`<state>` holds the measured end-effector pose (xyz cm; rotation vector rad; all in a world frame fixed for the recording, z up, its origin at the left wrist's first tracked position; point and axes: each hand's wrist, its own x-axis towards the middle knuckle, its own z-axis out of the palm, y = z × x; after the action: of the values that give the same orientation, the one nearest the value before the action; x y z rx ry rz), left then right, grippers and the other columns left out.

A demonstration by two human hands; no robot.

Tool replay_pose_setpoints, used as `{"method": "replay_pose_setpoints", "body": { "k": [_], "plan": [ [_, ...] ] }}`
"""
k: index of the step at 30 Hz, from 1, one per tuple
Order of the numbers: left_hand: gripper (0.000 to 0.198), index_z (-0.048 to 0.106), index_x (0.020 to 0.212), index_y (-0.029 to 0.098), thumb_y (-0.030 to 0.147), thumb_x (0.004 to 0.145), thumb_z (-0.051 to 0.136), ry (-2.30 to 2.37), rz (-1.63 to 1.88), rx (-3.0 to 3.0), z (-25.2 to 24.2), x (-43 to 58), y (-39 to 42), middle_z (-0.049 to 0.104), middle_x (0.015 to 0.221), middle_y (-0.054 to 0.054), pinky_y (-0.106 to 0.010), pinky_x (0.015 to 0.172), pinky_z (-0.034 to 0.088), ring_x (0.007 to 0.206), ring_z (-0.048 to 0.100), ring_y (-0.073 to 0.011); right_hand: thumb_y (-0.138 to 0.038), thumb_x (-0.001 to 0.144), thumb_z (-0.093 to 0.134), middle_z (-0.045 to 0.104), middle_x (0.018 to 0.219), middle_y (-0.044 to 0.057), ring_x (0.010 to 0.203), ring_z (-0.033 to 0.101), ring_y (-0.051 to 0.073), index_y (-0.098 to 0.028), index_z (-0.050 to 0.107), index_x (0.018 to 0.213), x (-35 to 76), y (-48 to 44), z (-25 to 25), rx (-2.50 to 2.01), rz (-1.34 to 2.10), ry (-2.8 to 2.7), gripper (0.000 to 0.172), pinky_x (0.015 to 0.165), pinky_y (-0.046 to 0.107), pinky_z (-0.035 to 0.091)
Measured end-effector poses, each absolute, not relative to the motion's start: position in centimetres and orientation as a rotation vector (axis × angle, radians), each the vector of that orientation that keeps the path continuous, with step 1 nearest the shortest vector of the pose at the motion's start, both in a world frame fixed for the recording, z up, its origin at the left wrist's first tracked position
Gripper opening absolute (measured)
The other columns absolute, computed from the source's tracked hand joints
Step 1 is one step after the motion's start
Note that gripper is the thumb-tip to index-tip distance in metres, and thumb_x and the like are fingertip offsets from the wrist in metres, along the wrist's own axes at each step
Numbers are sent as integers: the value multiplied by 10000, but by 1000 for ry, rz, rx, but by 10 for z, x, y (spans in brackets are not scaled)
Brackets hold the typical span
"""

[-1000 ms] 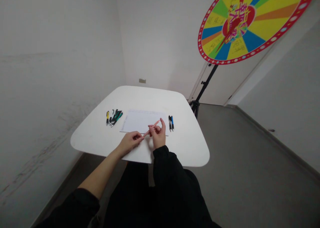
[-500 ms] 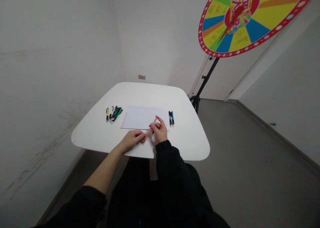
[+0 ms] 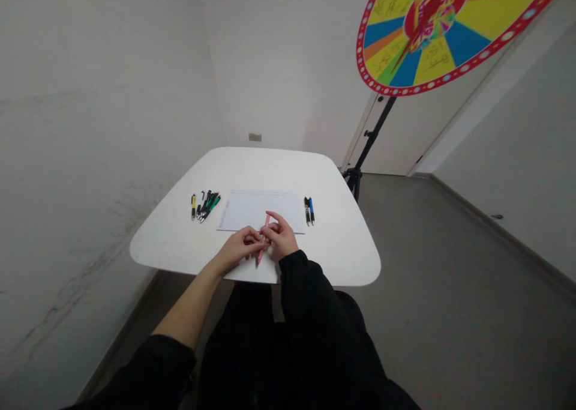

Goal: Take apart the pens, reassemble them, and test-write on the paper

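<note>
A slim pink pen (image 3: 259, 257) is tilted between my two hands over the front part of the white table. My right hand (image 3: 281, 237) pinches its upper half, with the index fingertip on the top end. From the other side, the thumb and fingers of my left hand (image 3: 238, 246) close on the pen lower down, and its tip sticks out below them. Just beyond the hands lies a white sheet of paper (image 3: 258, 209) with faint lines of print along its edges; the right hand covers part of its front edge.
Several pens (image 3: 209, 206), mostly black and green, are bunched left of the paper, beside a yellow pen (image 3: 193, 206). Right of it lie a black pen (image 3: 307, 212) and a blue pen (image 3: 311, 211). A colourful prize wheel (image 3: 432, 68) stands on a black tripod (image 3: 375, 135) behind the table (image 3: 333, 260).
The pen has moved a little left and turned more upright. My right hand has shifted left with it, and my left fingers have lifted from the table side and closed around the pen.
</note>
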<state>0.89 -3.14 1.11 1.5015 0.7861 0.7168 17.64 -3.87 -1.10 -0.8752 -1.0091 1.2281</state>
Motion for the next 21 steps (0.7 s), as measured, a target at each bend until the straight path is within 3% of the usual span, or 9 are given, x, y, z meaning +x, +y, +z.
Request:
{"method": "replay_pose_setpoints", "body": {
  "k": [4, 7, 12, 16, 19, 21],
  "plan": [
    [424, 455, 859, 223, 443, 757, 803, 756, 723, 1486, 8, 10, -30, 710, 645, -5, -230, 489, 359, 537, 667, -172, -374, 707, 801, 676, 725, -50, 508, 541, 90, -231, 564, 1348, 176, -38, -13, -858, 1259, -1042, 698, 490, 226, 436],
    [479, 425, 920, 236, 411, 731, 828, 728, 781, 1451, 7, 10, -29, 699, 661, 27, -233, 495, 385, 529, 676, -178, -374, 721, 799, 712, 845, -18, 543, 547, 89, -262, 532, 1407, 175, -36, -14, -843, 1242, -1078, 746, 482, 216, 421],
    [728, 445, 1255, 234, 343, 674, 869, 738, 903, 1370, 9, 6, -25, 676, 703, 57, -259, 586, 456, 605, 683, -172, -427, 773, 749, 713, 1089, 33, 580, 555, 80, -286, 508, 1424, 172, -35, -15, -896, 1140, -1132, 709, 500, 217, 431],
    [739, 476, 1322, 222, 324, 690, 846, 829, 1129, 1220, 9, 1, -20, 680, 757, 46, -237, 610, 434, 653, 649, -132, -548, 898, 572, 710, 939, 27, 590, 556, 98, -221, 667, 1135, 173, -38, -15, -1039, 1025, -1190, 415, 529, 231, 428],
    [557, 587, 1160, 189, 352, 690, 837, 890, 1213, 1160, 8, 0, -18, 704, 834, 2, -235, 656, 437, 746, 657, -133, -570, 950, 485, 680, 764, 13, 618, 565, 117, -197, 686, 827, 172, -41, -13, -1152, 951, -1370, 441, 592, 245, 437],
    [455, 614, 1024, 180, 394, 689, 833, 922, 1236, 1151, 8, 0, -17, 720, 886, -30, -243, 683, 445, 817, 673, -153, -565, 973, 457, 667, 711, 9, 636, 575, 125, -195, 680, 762, 171, -42, -12, -1199, 903, -1499, 481, 640, 254, 444]
  ]
}}
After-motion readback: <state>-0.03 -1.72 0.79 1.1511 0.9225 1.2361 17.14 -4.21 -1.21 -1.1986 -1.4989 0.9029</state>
